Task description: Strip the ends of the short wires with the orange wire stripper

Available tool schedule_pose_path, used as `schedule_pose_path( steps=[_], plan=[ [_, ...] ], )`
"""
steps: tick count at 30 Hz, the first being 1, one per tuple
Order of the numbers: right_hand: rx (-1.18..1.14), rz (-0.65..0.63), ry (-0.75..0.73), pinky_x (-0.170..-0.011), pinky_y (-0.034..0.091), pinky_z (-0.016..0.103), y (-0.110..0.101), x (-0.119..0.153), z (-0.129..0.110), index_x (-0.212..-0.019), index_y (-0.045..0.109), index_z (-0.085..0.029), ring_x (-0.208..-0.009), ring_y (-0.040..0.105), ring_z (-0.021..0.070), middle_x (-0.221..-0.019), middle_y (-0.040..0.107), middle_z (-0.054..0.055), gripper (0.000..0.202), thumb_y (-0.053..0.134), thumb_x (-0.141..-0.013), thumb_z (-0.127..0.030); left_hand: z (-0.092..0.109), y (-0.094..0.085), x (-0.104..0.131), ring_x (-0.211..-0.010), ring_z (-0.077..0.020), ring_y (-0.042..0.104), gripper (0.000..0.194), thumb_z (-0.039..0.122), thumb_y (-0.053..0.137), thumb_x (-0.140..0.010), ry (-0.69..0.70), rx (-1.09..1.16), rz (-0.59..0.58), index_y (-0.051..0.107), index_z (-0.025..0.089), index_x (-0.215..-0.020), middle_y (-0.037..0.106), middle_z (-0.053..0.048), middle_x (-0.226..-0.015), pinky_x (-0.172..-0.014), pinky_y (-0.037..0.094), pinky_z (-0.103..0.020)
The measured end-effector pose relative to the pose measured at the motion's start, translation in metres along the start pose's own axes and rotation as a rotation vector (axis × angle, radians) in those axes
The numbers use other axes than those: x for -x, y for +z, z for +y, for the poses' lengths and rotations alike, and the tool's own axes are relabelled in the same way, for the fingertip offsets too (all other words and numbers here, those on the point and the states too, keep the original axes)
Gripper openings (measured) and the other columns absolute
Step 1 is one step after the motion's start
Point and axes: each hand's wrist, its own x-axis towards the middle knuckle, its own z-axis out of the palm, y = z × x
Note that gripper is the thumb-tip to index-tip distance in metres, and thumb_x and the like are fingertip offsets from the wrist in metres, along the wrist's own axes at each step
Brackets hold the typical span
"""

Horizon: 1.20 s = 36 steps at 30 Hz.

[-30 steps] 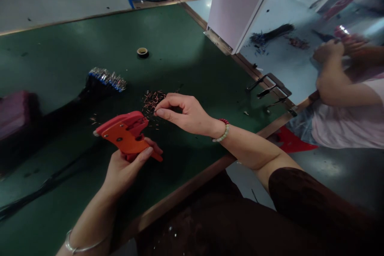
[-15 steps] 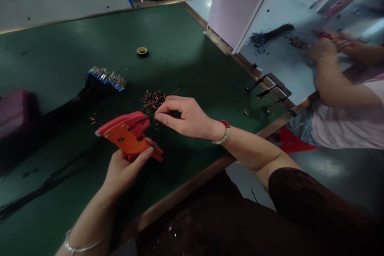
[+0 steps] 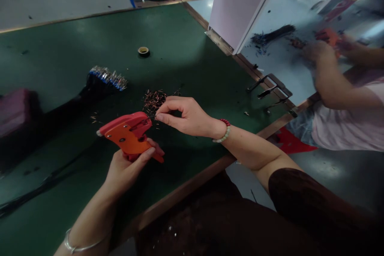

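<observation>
My left hand (image 3: 129,168) is wrapped round the handles of a red and orange wire stripper (image 3: 124,130), whose jaws point right. Thumb and forefinger of my right hand (image 3: 187,116) pinch a thin dark wire (image 3: 152,117) just beyond the jaws. The wire's left end reaches the stripper's mouth; how deep it sits inside I cannot tell. Just behind my right fingertips lies a pile of copper-coloured wire scraps (image 3: 153,100). A bundle of black wires with blue and silver terminals (image 3: 108,78) lies farther left on the green tabletop (image 3: 171,64).
A roll of black tape (image 3: 143,51) lies toward the back. At the right edge stands a black metal bracket (image 3: 274,88), with a white panel (image 3: 241,8) behind it. A purplish block (image 3: 16,112) is at far left. Across the divider a co-worker's hands (image 3: 322,52) hold an orange tool.
A short stretch of dark wire now shows between my right fingertips and the stripper's jaws. My hands have barely moved. The co-worker's orange tool has tilted.
</observation>
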Motion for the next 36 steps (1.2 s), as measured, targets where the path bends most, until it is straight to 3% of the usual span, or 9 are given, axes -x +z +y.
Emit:
schedule_pose_path(
  steps=[9,19,30,36],
  plan=[
    [0.022,-0.017,0.022,-0.079,0.05,0.027,-0.001,0.0,-0.001,-0.09,0.073,-0.014,-0.082,0.064,0.0124,-0.087,0.071,0.003,0.019,0.066,-0.1,-0.029,0.009,0.003,0.0,-0.077,-0.022,0.074,0.026,0.043,0.071,-0.092,0.06,-0.114,-0.012,0.075,0.02,-0.081,0.077,-0.005,-0.08,-0.079,0.063,-0.034],
    [0.014,-0.041,0.017,-0.079,0.049,0.027,-0.004,-0.001,-0.003,-0.091,0.074,-0.014,-0.08,0.062,0.0122,-0.086,0.069,0.002,0.018,0.066,-0.1,-0.027,0.0,0.0,0.001,-0.068,-0.021,0.071,0.03,0.044,0.075,-0.088,0.034,-0.154,0.005,0.072,0.019,-0.073,0.074,-0.005,-0.071,-0.07,0.061,-0.033],
    [0.012,-0.072,0.029,-0.077,0.049,0.026,-0.006,-0.001,-0.003,-0.091,0.074,-0.014,-0.078,0.062,0.0116,-0.085,0.07,0.002,0.018,0.066,-0.1,-0.027,0.01,0.012,0.006,-0.054,-0.0183,0.065,0.025,0.04,0.073,-0.086,-0.03,-0.123,0.157,0.064,0.02,-0.073,0.067,-0.001,-0.059,-0.059,0.058,-0.031],
    [-0.007,-0.071,0.016,-0.079,0.049,0.026,-0.007,-0.001,-0.002,-0.092,0.073,-0.014,-0.081,0.063,0.012,-0.088,0.073,0.003,0.025,0.066,-0.101,-0.036,0.012,0.015,0.008,-0.05,-0.0172,0.063,0.025,0.037,0.072,-0.087,-0.01,-0.104,0.239,0.063,0.022,-0.069,0.065,0.001,-0.055,-0.055,0.054,-0.029]
  ],
)
